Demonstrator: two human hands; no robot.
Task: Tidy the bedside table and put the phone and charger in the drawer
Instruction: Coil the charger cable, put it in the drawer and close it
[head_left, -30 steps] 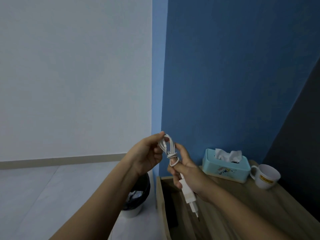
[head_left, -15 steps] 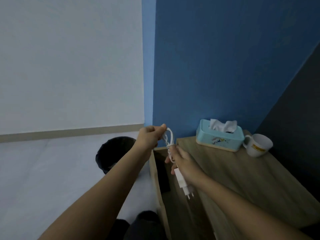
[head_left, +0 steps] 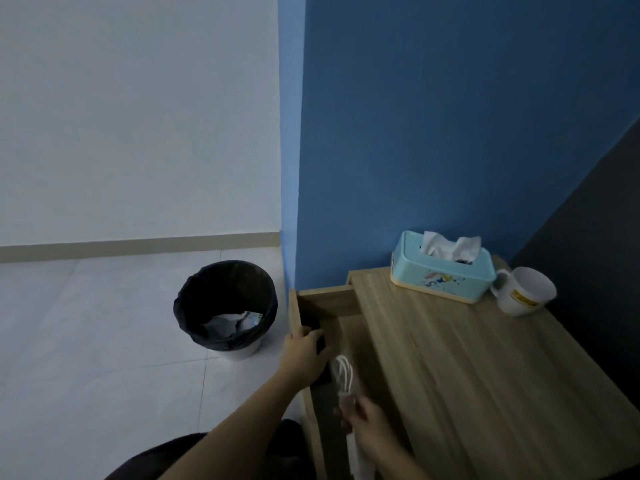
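Note:
The wooden bedside table (head_left: 467, 375) has its drawer (head_left: 323, 301) pulled out to the left. A black phone (head_left: 323, 379) lies inside, partly under my left hand (head_left: 301, 355). That hand grips the drawer's front panel, thumb on its top edge and fingers curled inside over the phone. My right hand (head_left: 369, 422) holds the white charger (head_left: 343, 372) low over the drawer. The coiled cable points away from me and the plug block hangs below my palm.
A light blue tissue box (head_left: 440, 275) and a white mug (head_left: 526, 291) stand at the back of the tabletop against the blue wall. A black-lined bin (head_left: 225, 306) with crumpled paper sits on the tiled floor left of the drawer.
My left hand has let go of the cable loop and dropped to the drawer front. My right hand has lowered the charger towards the drawer. The camera has tilted down.

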